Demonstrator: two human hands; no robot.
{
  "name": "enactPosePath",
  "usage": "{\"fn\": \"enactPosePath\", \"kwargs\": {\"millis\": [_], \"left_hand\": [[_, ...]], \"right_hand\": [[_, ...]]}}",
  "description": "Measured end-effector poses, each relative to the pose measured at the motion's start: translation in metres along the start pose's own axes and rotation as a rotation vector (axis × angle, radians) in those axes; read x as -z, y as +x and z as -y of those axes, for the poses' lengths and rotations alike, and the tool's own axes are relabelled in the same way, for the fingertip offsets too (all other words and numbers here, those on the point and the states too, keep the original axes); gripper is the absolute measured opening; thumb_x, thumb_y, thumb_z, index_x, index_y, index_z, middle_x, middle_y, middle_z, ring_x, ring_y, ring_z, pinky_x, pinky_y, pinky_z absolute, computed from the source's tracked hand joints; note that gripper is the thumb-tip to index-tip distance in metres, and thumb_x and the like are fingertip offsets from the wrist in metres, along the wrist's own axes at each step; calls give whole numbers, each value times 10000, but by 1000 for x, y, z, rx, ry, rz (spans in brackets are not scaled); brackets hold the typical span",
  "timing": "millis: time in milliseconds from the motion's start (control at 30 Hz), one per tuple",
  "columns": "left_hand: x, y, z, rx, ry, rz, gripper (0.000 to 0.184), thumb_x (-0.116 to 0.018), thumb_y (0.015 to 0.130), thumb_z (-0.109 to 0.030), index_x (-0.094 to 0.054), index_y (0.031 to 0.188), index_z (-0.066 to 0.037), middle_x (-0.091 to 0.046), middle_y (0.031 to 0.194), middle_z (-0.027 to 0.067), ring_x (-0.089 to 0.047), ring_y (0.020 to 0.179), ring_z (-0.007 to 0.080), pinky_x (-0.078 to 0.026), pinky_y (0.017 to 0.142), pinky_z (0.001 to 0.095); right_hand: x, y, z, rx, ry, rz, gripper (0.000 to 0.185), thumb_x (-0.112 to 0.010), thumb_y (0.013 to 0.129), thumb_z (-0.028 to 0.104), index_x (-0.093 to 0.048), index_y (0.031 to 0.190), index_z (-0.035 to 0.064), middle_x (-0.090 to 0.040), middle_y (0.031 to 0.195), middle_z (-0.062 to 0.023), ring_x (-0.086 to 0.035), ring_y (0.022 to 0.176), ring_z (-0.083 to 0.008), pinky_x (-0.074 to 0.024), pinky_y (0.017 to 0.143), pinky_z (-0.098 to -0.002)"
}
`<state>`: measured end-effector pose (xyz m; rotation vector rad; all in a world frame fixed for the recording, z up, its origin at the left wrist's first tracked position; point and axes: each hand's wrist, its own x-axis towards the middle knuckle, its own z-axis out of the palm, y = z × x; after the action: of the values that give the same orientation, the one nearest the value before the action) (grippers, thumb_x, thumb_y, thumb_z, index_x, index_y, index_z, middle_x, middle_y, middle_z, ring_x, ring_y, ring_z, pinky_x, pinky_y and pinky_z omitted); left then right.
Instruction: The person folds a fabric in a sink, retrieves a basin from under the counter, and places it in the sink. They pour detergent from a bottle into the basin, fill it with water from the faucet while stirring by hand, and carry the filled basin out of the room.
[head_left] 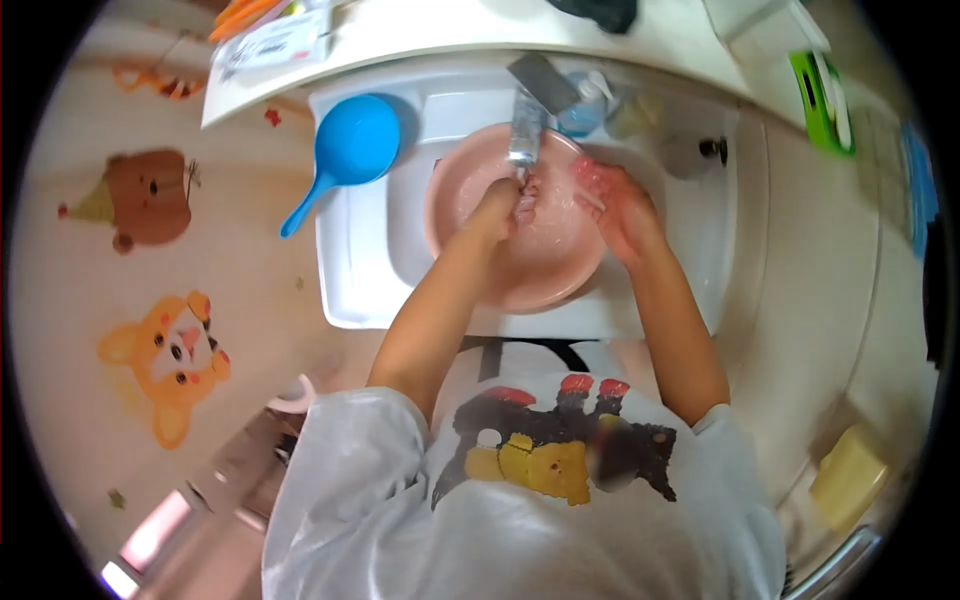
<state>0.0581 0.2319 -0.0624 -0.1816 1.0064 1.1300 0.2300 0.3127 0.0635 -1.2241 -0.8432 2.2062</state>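
Observation:
A pink basin [552, 284] with water in it stands in the white sink [400, 215]. My left hand [508, 205] is over the basin, directly below the metal faucet [525, 125], with its fingers curled in. Whatever those fingers may hold is hidden. Over the basin's right rim is my right hand [622, 210], its fingers bent and partly apart. The fingers look wet and reddish, and I make out no separate thing in them. The two hands do not touch.
A blue ladle-shaped dipper [358, 140] lies at the sink's left side. Behind the faucet is a bluish bottle [583, 105]. A white counter [450, 28] runs along the back, with a tube [275, 42] on it. A green holder [822, 103] is at right.

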Motion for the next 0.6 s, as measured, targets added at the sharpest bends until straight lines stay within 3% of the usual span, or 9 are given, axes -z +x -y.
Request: {"fn": "enactPosePath", "kwargs": {"millis": [33, 67, 133, 233, 267, 333, 433, 533, 600], "left_hand": [[-7, -13, -3, -18, 365, -113, 226, -453, 999, -186, -589, 1140, -72, -638, 901, 83, -605, 756, 172, -478, 622, 294], [1, -13, 9, -220, 770, -185, 257, -484, 979, -174, -579, 1188, -58, -626, 1007, 128, -593, 894, 215, -472, 734, 334], [24, -15, 41, -673, 1547, -232, 367, -546, 938, -150, -558, 1284, -29, -602, 1220, 218, -570, 1169, 300, -459, 957, 414], [-3, -71, 41, -617, 1945, -224, 454, -607, 874, -104, -559, 1319, -25, -452, 1438, 245, -333, 1413, 369, -230, 1154, 514], [7, -75, 43, -668, 1962, -164, 456, -612, 869, -98, -560, 1318, -36, -462, 1434, 234, -344, 1404, 379, -228, 1150, 527], [39, -78, 47, -760, 1985, -50, 463, -622, 860, -85, -561, 1318, -58, -482, 1425, 212, -365, 1385, 397, -222, 1142, 553], [51, -97, 35, -817, 2057, -29, 474, -635, 834, -34, -564, 1303, -46, -492, 1422, 199, -360, 1388, 401, -247, 1139, 525], [80, -95, 26, -755, 1813, -179, 480, -609, 895, -62, -508, 1363, -36, -343, 1502, 266, -304, 1401, 450, -240, 1149, 502], [81, -102, 23, -735, 1823, -355, 568, -552, 980, -178, -339, 1471, 12, -158, 1559, 317, -199, 1440, 466, -191, 1177, 479]], "right_hand": [[13, -6, -11, -97, 26, -66, 239, -542, 954, 209, -633, 1125, 69, -639, 1191, -44, -577, 1107, -178, -380, 1003, -346], [29, -13, -24, -201, 57, -133, 250, -541, 953, 207, -632, 1142, 71, -631, 1215, -40, -569, 1122, -176, -372, 1009, -344], [63, -35, -53, -195, 90, -196, 288, -530, 951, 189, -611, 1188, 45, -612, 1249, -68, -557, 1149, -196, -380, 1024, -356], [130, -68, -88, -16, 399, -216, 335, -515, 951, 164, -579, 1231, -8, -598, 1266, -118, -544, 1187, -233, -392, 1051, -374], [155, -80, -97, 76, 545, -207, 348, -510, 951, 157, -568, 1240, -27, -596, 1266, -136, -540, 1199, -247, -397, 1061, -380], [189, -100, -98, 168, 624, -439, 351, -505, 955, 149, -551, 1225, -70, -584, 1274, -177, -526, 1227, -284, -405, 1088, -396], [228, -128, -109, 246, 720, -578, 356, -525, 956, 151, -541, 1233, -71, -556, 1335, -183, -497, 1287, -299, -386, 1127, -382], [246, -143, -125, 320, 783, -646, 377, -509, 965, 168, -519, 1253, -75, -530, 1373, -198, -450, 1346, -304, -356, 1154, -405], [268, -148, -170, 322, 835, -643, 385, -493, 973, 204, -526, 1285, -18, -558, 1350, -160, -510, 1272, -275, -390, 1115, -392]]}}
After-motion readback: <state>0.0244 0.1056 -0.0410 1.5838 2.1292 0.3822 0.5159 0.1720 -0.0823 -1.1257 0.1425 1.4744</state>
